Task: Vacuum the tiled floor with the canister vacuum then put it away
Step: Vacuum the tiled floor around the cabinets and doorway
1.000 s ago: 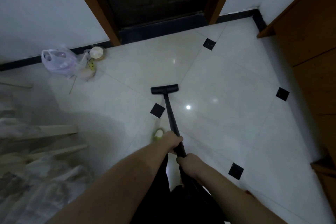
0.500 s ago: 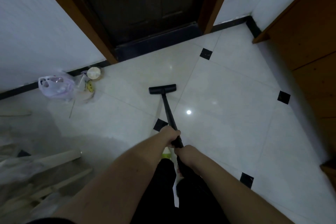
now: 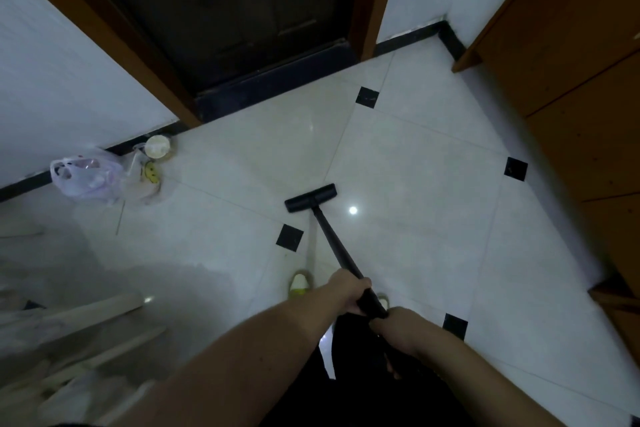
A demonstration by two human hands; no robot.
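Observation:
A black vacuum wand (image 3: 332, 239) runs from my hands forward to its flat floor head (image 3: 310, 198), which sits on the white tiled floor (image 3: 415, 184) near a small black inset tile (image 3: 289, 237). My left hand (image 3: 348, 291) grips the wand higher up. Just behind it, my right hand (image 3: 398, 329) grips the wand's lower end. The canister itself is hidden from view.
A dark door in a brown frame (image 3: 242, 10) stands ahead. Plastic bags (image 3: 86, 177) and a cup (image 3: 157, 146) lie by the left wall. Pale boards (image 3: 86, 315) lie at lower left. A wooden cabinet (image 3: 571, 45) lines the right side. My slippered foot (image 3: 300, 284) is by the wand.
The view has tilted up and shifted, so the door fills more of the top. The floor head has swung slightly right, past the black inset tile. Both hands keep their grip.

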